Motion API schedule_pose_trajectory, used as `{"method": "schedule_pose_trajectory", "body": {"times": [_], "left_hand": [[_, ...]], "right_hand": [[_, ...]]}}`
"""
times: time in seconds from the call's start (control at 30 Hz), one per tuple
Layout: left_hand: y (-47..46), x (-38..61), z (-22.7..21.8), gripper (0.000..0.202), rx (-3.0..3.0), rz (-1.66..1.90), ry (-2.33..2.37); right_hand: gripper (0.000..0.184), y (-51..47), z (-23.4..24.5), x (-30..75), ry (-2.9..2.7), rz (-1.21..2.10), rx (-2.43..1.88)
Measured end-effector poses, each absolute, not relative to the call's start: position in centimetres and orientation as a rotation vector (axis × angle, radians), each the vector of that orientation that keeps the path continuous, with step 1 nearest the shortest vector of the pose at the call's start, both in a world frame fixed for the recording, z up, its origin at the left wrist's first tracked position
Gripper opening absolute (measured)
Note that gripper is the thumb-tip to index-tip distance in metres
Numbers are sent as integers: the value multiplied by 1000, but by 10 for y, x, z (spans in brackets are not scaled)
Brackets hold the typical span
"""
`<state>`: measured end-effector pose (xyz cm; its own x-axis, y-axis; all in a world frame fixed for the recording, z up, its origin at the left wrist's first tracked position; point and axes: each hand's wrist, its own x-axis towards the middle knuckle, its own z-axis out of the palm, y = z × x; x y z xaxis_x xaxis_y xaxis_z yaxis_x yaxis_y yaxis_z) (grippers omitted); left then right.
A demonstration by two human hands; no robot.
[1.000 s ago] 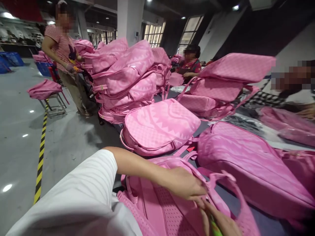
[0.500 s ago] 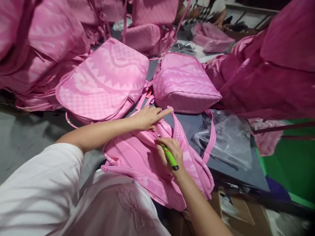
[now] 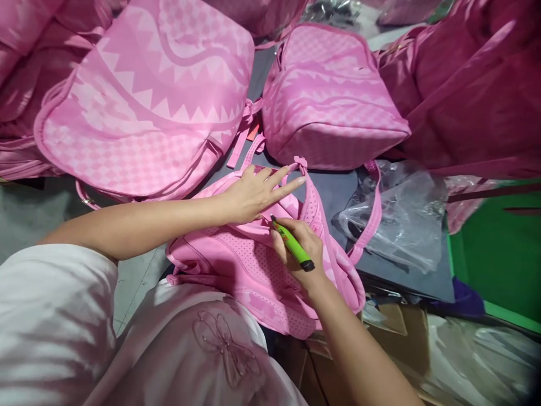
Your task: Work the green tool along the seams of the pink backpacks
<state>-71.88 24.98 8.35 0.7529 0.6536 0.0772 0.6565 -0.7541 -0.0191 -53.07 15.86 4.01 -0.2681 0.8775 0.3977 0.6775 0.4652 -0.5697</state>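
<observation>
Left hand (image 3: pixel 253 194) spread flat on pink backpack (image 3: pixel 253 265), right hand (image 3: pixel 298 251) pinching green marker (image 3: pixel 292 243)

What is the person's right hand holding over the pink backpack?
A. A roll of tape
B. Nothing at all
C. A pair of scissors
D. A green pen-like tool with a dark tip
D. The right hand grips a slim green tool with dark ends, its tip against the pink backpack, while the left hand lies flat on the backpack's top.
</observation>
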Motion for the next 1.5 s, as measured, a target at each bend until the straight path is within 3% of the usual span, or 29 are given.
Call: {"method": "schedule_pose_trajectory", "body": {"times": [0.23,0.33,0.43,0.57,0.67,0.93,1.1,1.3,1.5], "left_hand": [[255,-713,82,87,-2919,-28,-1163],[258,-710,83,86,-2921,1,-1198],[260,-709,87,87,-2941,19,-1221],[262,-708,92,88,-2982,57,-1243],[264,-708,91,88,-2986,48,-1251],[271,-713,82,80,-3048,-24,-1182],[276,-718,80,82,-3078,-40,-1112],[267,-713,89,109,-2970,124,-1139],[263,-713,91,96,-2940,170,-1146]], "right_hand": [[39,166,71,-527,-2214,517,-1376],[28,175,72,-532,-2166,484,-1462],[15,185,80,-528,-2219,667,-1345],[18,195,89,-519,-2306,874,-1268],[29,195,88,-520,-2328,810,-1293],[25,178,85,-524,-2410,472,-1438],[25,178,82,-522,-2394,455,-1419],[21,179,81,-526,-2364,471,-1433],[19,179,80,-526,-2326,489,-1404]]}}
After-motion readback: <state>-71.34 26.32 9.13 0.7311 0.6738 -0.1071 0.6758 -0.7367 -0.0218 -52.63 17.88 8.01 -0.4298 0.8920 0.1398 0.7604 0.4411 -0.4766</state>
